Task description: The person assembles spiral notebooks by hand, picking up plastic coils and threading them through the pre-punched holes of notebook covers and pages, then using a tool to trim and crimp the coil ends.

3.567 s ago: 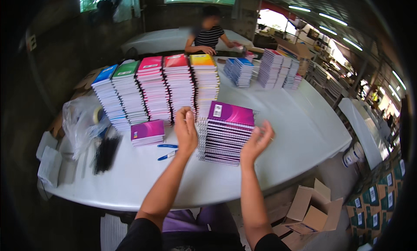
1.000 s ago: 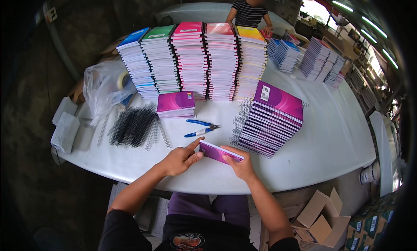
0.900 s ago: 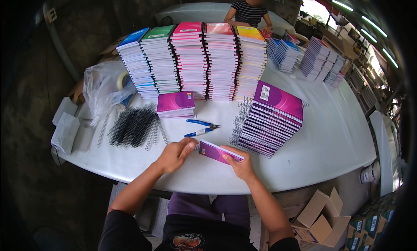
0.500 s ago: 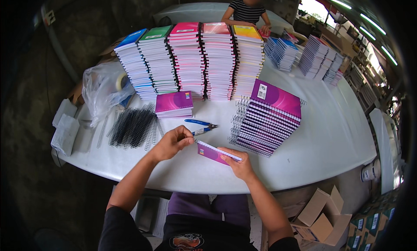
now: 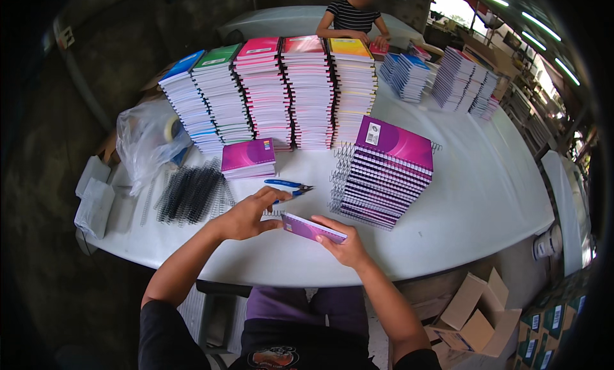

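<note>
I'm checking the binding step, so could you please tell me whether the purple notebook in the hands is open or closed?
Closed: the purple notebook shows only its cover and page edge, held flat between the left hand and right hand.

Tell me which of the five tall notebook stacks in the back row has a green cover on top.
The green-topped stack, second from the left. Its neighbours are topped blue and pink; the remaining two are red and yellow.

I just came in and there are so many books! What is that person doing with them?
A person sits at a white table, holding one purple notebook in the right hand. The left hand works at its spine end, near the blue-handled pliers. A leaning stack of purple spiral notebooks stands beside it, black binding coils lie left, and tall colourful stacks line the back.
</note>
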Demonstrator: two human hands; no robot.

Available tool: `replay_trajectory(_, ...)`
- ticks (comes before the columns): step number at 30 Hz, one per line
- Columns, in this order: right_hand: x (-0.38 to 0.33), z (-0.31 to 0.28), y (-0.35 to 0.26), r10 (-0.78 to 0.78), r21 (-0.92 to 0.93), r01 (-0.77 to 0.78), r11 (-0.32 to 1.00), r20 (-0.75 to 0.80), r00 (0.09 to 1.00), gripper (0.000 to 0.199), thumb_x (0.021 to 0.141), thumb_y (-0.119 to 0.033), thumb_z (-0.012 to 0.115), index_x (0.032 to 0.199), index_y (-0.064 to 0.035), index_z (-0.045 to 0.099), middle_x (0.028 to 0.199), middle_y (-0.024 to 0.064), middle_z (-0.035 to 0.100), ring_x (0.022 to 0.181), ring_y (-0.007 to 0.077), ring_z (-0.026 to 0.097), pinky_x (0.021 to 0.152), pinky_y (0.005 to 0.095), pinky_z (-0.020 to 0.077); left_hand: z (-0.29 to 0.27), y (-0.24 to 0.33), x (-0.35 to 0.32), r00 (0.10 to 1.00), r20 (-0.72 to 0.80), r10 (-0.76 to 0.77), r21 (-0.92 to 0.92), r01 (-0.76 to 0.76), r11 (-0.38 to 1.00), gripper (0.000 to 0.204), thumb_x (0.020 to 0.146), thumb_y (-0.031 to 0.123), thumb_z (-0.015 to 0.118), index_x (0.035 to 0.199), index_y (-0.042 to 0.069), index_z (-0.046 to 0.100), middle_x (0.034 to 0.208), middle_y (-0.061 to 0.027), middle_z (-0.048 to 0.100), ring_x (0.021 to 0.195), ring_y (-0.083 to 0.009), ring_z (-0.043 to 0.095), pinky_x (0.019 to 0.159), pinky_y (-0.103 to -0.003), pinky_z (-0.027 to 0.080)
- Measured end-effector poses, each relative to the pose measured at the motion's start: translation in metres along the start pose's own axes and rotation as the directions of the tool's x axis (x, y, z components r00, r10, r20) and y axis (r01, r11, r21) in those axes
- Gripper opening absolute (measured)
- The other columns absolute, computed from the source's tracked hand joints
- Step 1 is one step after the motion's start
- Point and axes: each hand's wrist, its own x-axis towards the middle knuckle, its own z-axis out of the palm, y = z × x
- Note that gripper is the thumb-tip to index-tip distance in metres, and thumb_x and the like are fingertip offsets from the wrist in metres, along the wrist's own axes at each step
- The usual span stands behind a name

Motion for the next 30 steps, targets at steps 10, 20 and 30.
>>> replay_trajectory(10,0.001,0.004,0.011,0.057,-0.091,-0.053,0.994,0.041,0.998,0.028,0.086,-0.005,0.059,0.113,-0.0014,0.060,0.098,0.0091,0.067,0.083,0.0091,0.059,0.076,0.0231,0.0471,-0.003,0.013,0.006,0.987,-0.013,0.159,0.514,-0.130,0.848,0.022,0.074,0.021,0.069,0.088,0.007,0.059,0.090,-0.0093,0.060,0.087,-0.0280,0.057,0.076,-0.039,0.046)
replay_trajectory(20,-0.002,0.001,0.032,0.038,-0.015,-0.037,0.999,0.080,0.996,0.030,0.086,-0.007,0.058,0.116,-0.0025,0.058,0.103,0.0121,0.066,0.088,0.0105,0.058,0.080,0.0270,0.0458,-0.002,0.028,0.013,0.990,0.128,0.060,0.549,-0.121,0.827,0.016,0.074,0.019,0.068,0.081,0.006,0.062,0.085,-0.0107,0.062,0.083,-0.0315,0.057,0.073,-0.042,0.042)
replay_trajectory(30,-0.008,-0.012,0.005,0.024,-0.060,-0.019,0.998,0.086,0.996,0.033,0.084,-0.002,0.056,0.117,-0.0038,0.057,0.103,0.0142,0.065,0.089,0.0219,0.063,0.080,0.0313,0.0471,0.013,0.044,0.013,0.967,0.025,0.252,0.657,-0.206,0.725,0.015,0.066,0.010,0.072,0.077,0.007,0.063,0.077,-0.0060,0.062,0.081,-0.0259,0.056,0.076,-0.040,0.037)
